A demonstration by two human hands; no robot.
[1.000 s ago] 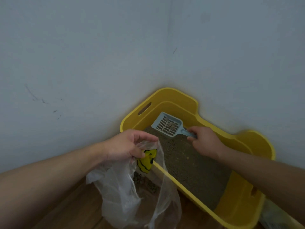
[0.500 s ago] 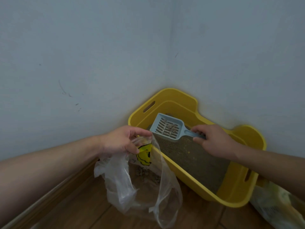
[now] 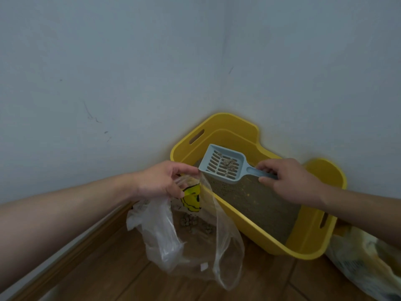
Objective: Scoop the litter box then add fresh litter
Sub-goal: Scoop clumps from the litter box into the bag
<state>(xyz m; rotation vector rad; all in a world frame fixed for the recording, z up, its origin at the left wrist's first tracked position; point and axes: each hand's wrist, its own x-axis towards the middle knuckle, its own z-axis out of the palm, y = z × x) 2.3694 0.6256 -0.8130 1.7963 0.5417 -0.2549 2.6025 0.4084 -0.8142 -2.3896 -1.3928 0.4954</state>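
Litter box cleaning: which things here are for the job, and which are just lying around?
For the job: yellow litter box; blue scoop with clumps, held by the right hand; clear plastic bag, held open by the left hand.
Just lying about: printed bag beside the box, untouched; its contents cannot be told.
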